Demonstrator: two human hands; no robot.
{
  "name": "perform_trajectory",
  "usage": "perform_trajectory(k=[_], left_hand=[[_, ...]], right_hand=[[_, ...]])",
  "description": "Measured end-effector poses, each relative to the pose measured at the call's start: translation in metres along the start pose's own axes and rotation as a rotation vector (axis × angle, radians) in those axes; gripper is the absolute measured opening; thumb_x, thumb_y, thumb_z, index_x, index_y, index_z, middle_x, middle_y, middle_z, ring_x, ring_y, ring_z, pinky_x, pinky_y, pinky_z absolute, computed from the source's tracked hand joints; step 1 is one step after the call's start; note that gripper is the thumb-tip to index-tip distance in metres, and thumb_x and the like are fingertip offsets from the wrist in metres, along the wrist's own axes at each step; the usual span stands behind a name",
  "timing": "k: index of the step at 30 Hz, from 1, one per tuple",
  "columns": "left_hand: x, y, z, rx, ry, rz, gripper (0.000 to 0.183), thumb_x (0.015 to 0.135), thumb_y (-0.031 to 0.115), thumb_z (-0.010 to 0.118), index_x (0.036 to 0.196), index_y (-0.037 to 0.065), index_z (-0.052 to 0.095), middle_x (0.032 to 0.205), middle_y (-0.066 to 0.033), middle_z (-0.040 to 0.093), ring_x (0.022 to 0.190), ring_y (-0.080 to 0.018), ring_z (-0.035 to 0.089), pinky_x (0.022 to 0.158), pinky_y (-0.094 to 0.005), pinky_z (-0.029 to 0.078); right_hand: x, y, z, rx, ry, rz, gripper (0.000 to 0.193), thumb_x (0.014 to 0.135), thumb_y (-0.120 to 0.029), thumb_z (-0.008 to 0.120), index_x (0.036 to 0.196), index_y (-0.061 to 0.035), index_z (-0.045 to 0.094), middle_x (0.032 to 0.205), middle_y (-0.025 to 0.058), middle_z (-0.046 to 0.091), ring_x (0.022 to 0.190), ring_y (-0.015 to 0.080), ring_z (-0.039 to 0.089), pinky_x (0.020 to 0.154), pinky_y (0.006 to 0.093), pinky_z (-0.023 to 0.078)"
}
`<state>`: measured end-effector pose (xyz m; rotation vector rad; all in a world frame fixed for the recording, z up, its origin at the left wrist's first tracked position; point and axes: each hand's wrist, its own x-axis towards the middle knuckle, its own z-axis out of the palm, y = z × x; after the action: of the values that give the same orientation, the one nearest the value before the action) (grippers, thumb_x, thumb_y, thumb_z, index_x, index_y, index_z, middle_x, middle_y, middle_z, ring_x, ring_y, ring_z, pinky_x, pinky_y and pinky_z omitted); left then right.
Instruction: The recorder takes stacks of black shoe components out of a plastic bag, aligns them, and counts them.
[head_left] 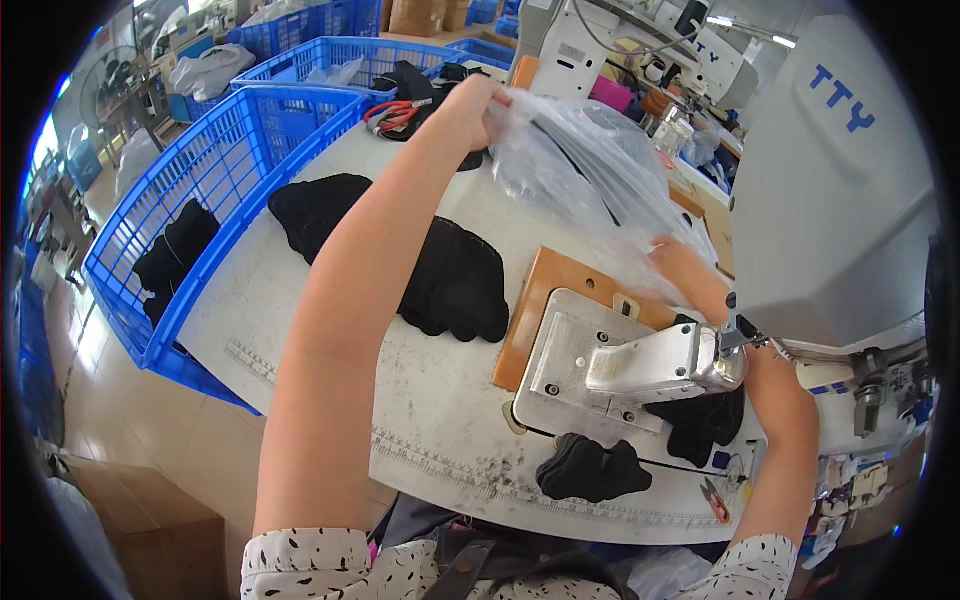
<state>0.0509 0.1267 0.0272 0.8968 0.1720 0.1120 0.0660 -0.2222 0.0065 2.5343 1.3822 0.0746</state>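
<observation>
A clear plastic bag stretches across the far part of the sewing table, between my two hands. My left hand is closed on its upper left end. The bag's lower right end is at my right hand, whose fingers are bent against the plastic and slightly blurred. Dark and grey streaks show in the bag; whether they are contents or folds I cannot tell. Black fabric pieces lie in a pile beneath my left forearm. A smaller black stack sits at the near edge, and more black fabric lies beside my right forearm.
The sewing machine head rises on the right, with its metal clamp over a plate. Red-handled scissors lie at the far left, small snips at the near right. A blue crate stands against the table's left edge.
</observation>
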Motion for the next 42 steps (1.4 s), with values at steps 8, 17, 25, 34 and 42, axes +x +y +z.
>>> perform_trajectory(k=[8, 17, 25, 34, 42], left_hand=[[-0.036, -0.049, 0.013, 1.248, 0.298, 1.303, 0.027, 0.071, 0.019, 0.063, 0.093, 0.004, 0.059, 0.095, -0.0115, 0.058, 0.089, -0.0252, 0.057, 0.077, -0.0368, 0.046], [-0.043, -0.054, 0.020, 2.450, -0.537, 0.922, 0.030, 0.081, 0.030, 0.061, 0.104, 0.011, 0.061, 0.090, -0.0075, 0.067, 0.097, -0.0215, 0.062, 0.103, -0.0403, 0.034], [-0.011, -0.073, -0.019, 2.502, -0.605, 1.243, 0.043, 0.075, 0.034, 0.069, 0.111, 0.010, 0.063, 0.094, -0.0027, 0.064, 0.100, -0.0204, 0.056, 0.106, -0.0388, 0.028], [-0.010, -0.055, -0.015, 1.900, -0.380, 1.013, 0.013, 0.082, 0.013, 0.061, 0.091, 0.006, 0.065, 0.096, -0.0113, 0.065, 0.095, -0.0310, 0.057, 0.090, -0.0405, 0.042], [-0.012, -0.049, -0.003, 1.514, -0.265, 0.615, 0.030, 0.087, 0.032, 0.063, 0.096, 0.003, 0.063, 0.083, -0.0137, 0.067, 0.075, -0.0297, 0.064, 0.067, -0.0397, 0.048]], right_hand=[[0.008, 0.041, -0.013, 0.162, 0.304, -0.051, 0.066, 0.076, -0.013, 0.062, 0.139, -0.0096, 0.041, 0.106, 0.0184, 0.063, 0.090, 0.0331, 0.060, 0.084, 0.0413, 0.048], [0.045, -0.012, 0.017, 0.330, -0.138, -0.278, 0.031, 0.080, -0.015, 0.058, 0.108, -0.0008, 0.062, 0.098, 0.0146, 0.060, 0.091, 0.0368, 0.058, 0.081, 0.0437, 0.047], [0.048, -0.007, -0.003, 0.384, 0.093, -0.212, 0.044, 0.077, -0.022, 0.068, 0.117, -0.0033, 0.060, 0.102, 0.0155, 0.063, 0.093, 0.0338, 0.061, 0.080, 0.0423, 0.048], [0.053, -0.001, 0.030, 0.093, 0.146, -0.079, 0.037, 0.075, -0.007, 0.063, 0.109, -0.0028, 0.051, 0.090, 0.0164, 0.063, 0.083, 0.0370, 0.062, 0.075, 0.0455, 0.050], [0.051, 0.024, 0.016, -0.166, 0.285, 0.044, 0.038, 0.075, -0.007, 0.060, 0.112, -0.0036, 0.054, 0.101, 0.0161, 0.062, 0.091, 0.0320, 0.062, 0.074, 0.0443, 0.051]])
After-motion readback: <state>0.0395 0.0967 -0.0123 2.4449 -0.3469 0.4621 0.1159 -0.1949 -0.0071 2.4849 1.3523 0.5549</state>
